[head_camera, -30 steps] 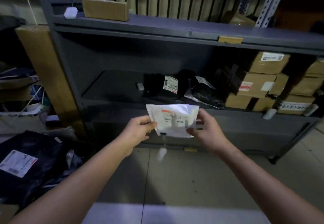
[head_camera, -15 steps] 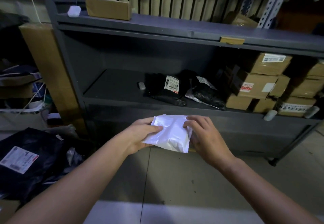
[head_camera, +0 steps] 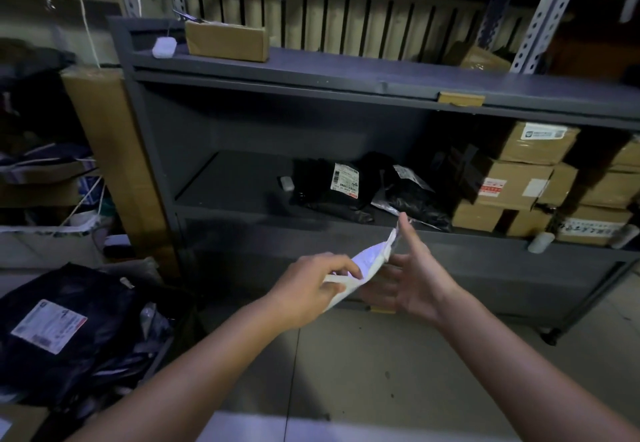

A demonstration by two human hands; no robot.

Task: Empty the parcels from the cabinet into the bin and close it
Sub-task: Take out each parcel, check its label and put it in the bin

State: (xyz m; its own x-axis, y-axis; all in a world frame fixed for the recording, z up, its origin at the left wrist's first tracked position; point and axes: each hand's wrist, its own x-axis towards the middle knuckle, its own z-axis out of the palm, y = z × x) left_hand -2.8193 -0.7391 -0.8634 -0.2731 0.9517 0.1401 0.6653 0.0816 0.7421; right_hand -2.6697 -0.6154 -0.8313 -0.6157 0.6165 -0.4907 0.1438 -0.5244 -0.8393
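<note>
- Dead centre of the frame, the white parcel [head_camera: 369, 261] hangs in the air in front of the cabinet's lower front panel. It's tilted, top corner up and to the right, and the face turned this way is plain white.
- Left hand [head_camera: 308, 291] has it, thumb and fingers curled and pinched on the parcel's lower end.
- Right hand [head_camera: 414, 279] is just beside it on the right, palm turned towards the parcel, fingers straight and spread apart. The forefinger runs up by the parcel's top corner; whether it touches, I cannot tell.
- Behind them, the dark grey metal cabinet [head_camera: 239, 182] stands open, a small pale block [head_camera: 286, 183] lying on the shelf.
- Mid-shelf sits a black poly mailer [head_camera: 322, 195] with a white shipping label [head_camera: 344, 180]: barcode and a red strip, print too small to read.
- Just right of it is a second black bag [head_camera: 415, 201], its label blurred.
- Right end of the shelf: stacked cardboard boxes [head_camera: 512, 199]. One carries a red-and-white sticker [head_camera: 493, 187], and the top box [head_camera: 540, 147] has a white label with a QR code. The wording is too small to read.
- Lower left of the frame: a heap of black mailers [head_camera: 86, 348], the top one bearing a white label with a red edge [head_camera: 48, 325], text unreadable.
- Upper left, on the cabinet's top: a brown cardboard box [head_camera: 227, 41] and, just left of it, a small white device [head_camera: 164, 47].
</note>
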